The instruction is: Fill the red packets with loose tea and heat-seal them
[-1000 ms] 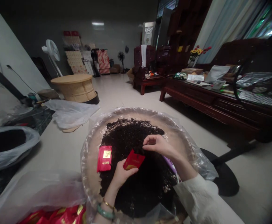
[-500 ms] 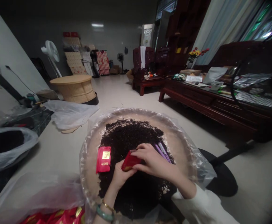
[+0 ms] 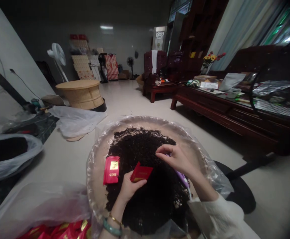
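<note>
My left hand point(image 3: 130, 187) grips a small red packet point(image 3: 143, 174), its top edge gaping, tilted over a heap of dark, crumbly loose leaf point(image 3: 140, 146). To the right of the packet and apart from it, my right hand point(image 3: 176, 159) has thumb and fingertips pinched together; what they hold, if anything, is too small to tell. A stack of flat red packets point(image 3: 111, 170) with gold labels lies at the heap's left edge. Partly hidden beneath my right hand is a purple tongs-like tool point(image 3: 183, 179) with a white cord.
The heap lies in a wide round tray point(image 3: 95, 166) lined with clear plastic. At lower left, a plastic bag point(image 3: 50, 199) holds several red packets. Another lined container point(image 3: 32, 146) with dark contents stands left. A black stand base point(image 3: 241, 196) is at right, near a long wooden table point(image 3: 209, 109).
My right hand came to the red packet in my left hand, touched its top, then drew back up and right. My left hand kept hold of the packet throughout.
</note>
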Tool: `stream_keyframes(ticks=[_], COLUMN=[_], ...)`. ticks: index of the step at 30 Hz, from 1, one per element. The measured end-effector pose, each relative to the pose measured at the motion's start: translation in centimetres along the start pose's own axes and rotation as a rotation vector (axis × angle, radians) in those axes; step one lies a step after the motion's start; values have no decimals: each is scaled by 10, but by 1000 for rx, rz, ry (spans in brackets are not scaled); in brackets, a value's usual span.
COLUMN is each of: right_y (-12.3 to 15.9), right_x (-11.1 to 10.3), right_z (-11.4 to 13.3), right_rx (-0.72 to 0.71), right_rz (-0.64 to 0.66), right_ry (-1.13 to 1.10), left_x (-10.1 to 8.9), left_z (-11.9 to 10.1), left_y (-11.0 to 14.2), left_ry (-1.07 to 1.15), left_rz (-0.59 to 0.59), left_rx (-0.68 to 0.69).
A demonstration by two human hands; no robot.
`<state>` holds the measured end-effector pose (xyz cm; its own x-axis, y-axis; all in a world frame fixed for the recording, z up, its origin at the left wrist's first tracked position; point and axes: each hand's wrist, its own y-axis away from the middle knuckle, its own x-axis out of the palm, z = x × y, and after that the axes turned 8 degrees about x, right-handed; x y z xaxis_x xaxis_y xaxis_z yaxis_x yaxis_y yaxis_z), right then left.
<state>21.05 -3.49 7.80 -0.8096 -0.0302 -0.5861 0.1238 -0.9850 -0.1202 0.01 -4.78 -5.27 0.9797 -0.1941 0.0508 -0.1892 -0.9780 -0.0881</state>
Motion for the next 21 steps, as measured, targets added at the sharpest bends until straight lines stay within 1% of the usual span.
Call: stream_keyframes(ticks=[1,2,4,6,8,11,14,17,19,21], right_y=[3,6,12,13,10,3,-4,-8,-10,-10], right_x=[2,6,15,24,30,32,25,14,6,-1], right_z=[4,9,18,24,24,15,6,0,-3,-4], right_rx=[-50,-101,-179,-201,-182,-135,-30,77,100,82], right_rz=[5,42,179,312,374,368,335,317,277,199], right_ry=[20,57,175,302,387,375,204,48,-5,10], left_x=[1,1,4,5,7,7,6,4,3,2], left_z=[-1,-2,-5,-8,-8,-5,1,3,2,1], left_y=[0,0,0,1,1,1,1,1,1,1], left_ry=[2,4,10,9,-3,-18,3,17,11,12], left_rz=[-2,-2,3,19,31,50,64,67,61,48], left_rx=[3,5,7,1,-11,-33,-76,-86,-65,-39])
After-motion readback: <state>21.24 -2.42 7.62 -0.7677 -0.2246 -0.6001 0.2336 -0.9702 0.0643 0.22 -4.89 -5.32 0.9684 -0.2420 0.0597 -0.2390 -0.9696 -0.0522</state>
